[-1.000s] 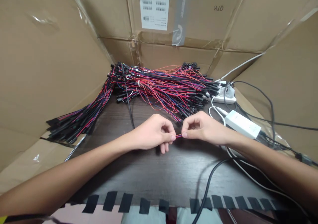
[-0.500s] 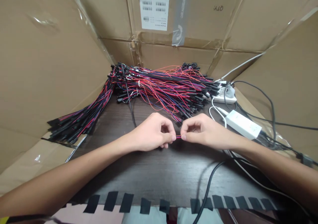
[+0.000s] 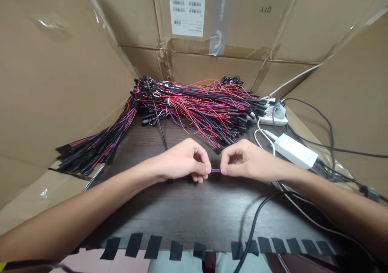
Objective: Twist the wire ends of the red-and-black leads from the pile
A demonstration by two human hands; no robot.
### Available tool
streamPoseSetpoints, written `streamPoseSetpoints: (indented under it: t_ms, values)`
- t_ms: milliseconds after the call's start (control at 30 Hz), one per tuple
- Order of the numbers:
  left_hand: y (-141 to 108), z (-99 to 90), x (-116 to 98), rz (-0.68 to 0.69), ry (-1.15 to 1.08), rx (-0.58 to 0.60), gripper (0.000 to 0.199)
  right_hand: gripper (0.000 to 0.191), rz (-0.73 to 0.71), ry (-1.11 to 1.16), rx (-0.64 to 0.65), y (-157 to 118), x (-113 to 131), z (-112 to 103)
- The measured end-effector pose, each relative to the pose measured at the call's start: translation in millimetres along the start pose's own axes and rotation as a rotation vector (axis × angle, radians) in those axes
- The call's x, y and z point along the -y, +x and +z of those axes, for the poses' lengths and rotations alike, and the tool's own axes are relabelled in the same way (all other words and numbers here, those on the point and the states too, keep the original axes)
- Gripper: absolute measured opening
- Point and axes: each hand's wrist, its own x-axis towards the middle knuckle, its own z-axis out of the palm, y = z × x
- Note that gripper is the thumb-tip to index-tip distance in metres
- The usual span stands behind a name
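Between my two hands, over the middle of the dark table point(image 3: 194, 208), runs a short stretch of thin red and blue wires point(image 3: 216, 171). My left hand point(image 3: 188, 160) pinches the wires at their left side with thumb and forefinger. From the right, my right hand point(image 3: 245, 160) pinches the same wires in a like grip. The rest of the wires is mostly hidden by the hands. Behind them lies a large pile of red, blue and black wires with black connectors point(image 3: 200, 103).
Another wire bundle point(image 3: 97, 148) hangs toward the left edge. At right are a white power strip point(image 3: 274, 117), a white adapter point(image 3: 295, 151) and a black cable point(image 3: 256, 220) crossing the front edge. Cardboard walls point(image 3: 239, 26) surround the table; black tape pieces point(image 3: 153, 246) line its front.
My left hand has shifted slightly left, and the gap between the hands has widened, showing more of the wires. Both pinches remain closed.
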Motion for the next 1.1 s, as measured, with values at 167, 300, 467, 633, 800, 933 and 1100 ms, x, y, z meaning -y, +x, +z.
streamPoseSetpoints:
  t_ms: [167,300,467,633,800,933,1100]
  values:
    - [-2,6.0,1,0.053,0.108,-0.057,0.004,0.017,-0.002,-0.015,0.010,-1,-1,2]
    - [-1,6.7,2,0.061,0.101,-0.038,0.005,0.015,0.010,-0.019,-0.008,-1,-3,2]
    - [0,5.9,4,0.037,0.046,0.039,0.006,0.015,0.017,-0.018,0.010,-1,-2,0]
    - [-2,10.3,3,0.037,0.081,0.019,0.005,0.011,0.013,0.002,0.018,-1,1,4]
    - [-3,14.9,4,0.039,0.066,0.026,0.004,0.012,0.010,0.047,0.031,-1,-3,11]
    - [-3,14.5,7,-0.008,-0.016,0.087,0.004,0.013,0.020,0.001,0.042,1,-5,11]
    - [-2,11.2,7,-0.051,-0.119,0.121,0.006,0.015,0.049,-0.039,0.098,3,-6,5]
